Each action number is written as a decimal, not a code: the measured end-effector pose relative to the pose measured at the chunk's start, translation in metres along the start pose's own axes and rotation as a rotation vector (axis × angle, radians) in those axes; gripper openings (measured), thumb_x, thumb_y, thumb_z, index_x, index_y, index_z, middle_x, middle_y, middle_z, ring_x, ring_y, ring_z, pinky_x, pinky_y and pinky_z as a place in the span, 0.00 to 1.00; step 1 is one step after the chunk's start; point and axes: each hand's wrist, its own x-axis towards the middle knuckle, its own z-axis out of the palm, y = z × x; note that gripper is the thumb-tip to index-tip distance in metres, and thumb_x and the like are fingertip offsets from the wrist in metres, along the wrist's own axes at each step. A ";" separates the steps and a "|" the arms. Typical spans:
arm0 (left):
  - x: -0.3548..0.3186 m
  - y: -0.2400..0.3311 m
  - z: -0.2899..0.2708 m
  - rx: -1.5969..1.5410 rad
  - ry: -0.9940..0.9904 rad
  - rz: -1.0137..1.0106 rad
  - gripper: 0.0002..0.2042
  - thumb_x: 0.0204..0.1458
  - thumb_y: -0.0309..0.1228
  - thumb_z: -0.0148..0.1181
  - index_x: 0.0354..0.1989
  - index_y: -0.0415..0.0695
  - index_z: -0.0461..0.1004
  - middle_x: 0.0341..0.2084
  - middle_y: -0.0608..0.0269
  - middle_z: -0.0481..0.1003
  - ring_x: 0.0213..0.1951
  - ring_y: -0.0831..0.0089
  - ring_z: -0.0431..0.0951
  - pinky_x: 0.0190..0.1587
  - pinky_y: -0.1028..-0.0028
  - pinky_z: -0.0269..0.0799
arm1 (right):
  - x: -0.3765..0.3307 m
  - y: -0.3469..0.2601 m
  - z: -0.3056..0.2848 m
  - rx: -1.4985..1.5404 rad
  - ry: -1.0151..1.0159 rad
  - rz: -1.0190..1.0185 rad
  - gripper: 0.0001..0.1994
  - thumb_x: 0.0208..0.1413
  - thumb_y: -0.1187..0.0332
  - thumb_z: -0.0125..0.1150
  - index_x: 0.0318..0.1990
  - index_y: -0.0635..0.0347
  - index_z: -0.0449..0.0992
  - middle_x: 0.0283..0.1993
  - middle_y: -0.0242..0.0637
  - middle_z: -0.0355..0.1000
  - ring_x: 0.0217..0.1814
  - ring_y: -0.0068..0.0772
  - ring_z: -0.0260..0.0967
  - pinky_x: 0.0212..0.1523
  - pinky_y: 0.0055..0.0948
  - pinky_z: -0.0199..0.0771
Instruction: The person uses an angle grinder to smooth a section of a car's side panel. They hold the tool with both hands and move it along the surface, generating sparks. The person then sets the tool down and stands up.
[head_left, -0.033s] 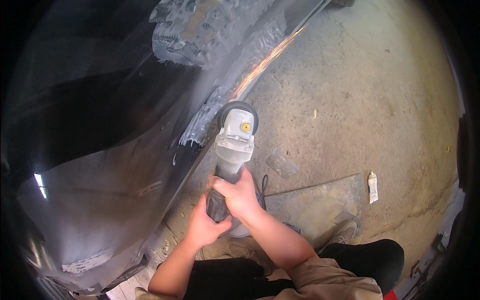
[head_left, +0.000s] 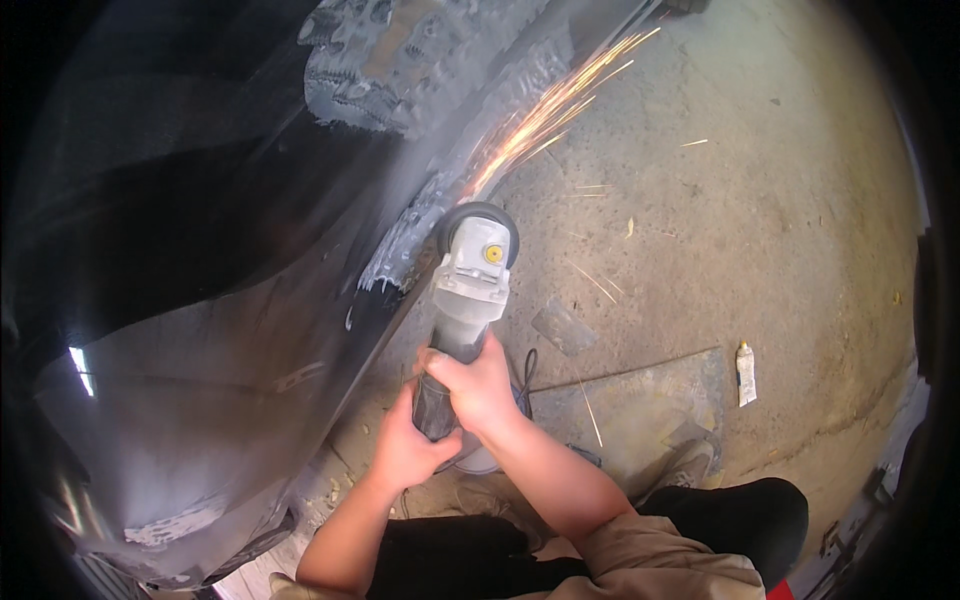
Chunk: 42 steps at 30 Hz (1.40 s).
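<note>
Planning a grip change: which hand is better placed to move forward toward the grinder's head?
Probably the right hand: it grips the grinder nearer its head, while the left hand sits farther back.

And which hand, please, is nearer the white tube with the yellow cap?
Right: the right hand, on the grey angle grinder, is left of the tube; the left hand, also on the grinder, is farther left.

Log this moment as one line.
Left hand: gripping grinder | right hand: gripping grinder, farther forward | sparks: spraying forward beside grey-patched dark panel | floor: white tube lying at right
</note>
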 end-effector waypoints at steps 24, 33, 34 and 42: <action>0.016 0.016 0.005 0.002 -0.036 -0.071 0.37 0.41 0.32 0.75 0.62 0.39 0.67 0.46 0.50 0.81 0.50 0.62 0.83 0.53 0.63 0.77 | 0.012 -0.014 -0.006 -0.013 0.012 -0.014 0.19 0.51 0.74 0.69 0.50 0.65 0.71 0.38 0.34 0.76 0.37 0.27 0.75 0.40 0.31 0.78; 0.021 0.017 0.006 0.018 -0.036 -0.051 0.36 0.41 0.32 0.74 0.61 0.38 0.68 0.45 0.51 0.81 0.48 0.63 0.83 0.52 0.64 0.77 | 0.016 -0.016 -0.008 -0.005 0.033 -0.030 0.18 0.52 0.74 0.68 0.50 0.65 0.71 0.39 0.38 0.76 0.37 0.31 0.76 0.39 0.34 0.79; 0.023 0.019 0.005 0.010 -0.062 -0.083 0.35 0.41 0.32 0.74 0.61 0.38 0.68 0.45 0.51 0.81 0.48 0.63 0.83 0.52 0.64 0.77 | 0.016 -0.016 -0.008 0.011 0.055 -0.026 0.18 0.52 0.74 0.68 0.50 0.65 0.71 0.39 0.38 0.76 0.37 0.31 0.76 0.39 0.34 0.79; 0.032 0.024 0.009 0.015 -0.054 -0.055 0.35 0.41 0.31 0.74 0.61 0.37 0.68 0.44 0.51 0.82 0.47 0.61 0.84 0.52 0.64 0.78 | 0.022 -0.028 -0.008 -0.010 0.046 -0.017 0.17 0.51 0.73 0.68 0.48 0.64 0.71 0.35 0.35 0.75 0.35 0.27 0.75 0.38 0.32 0.78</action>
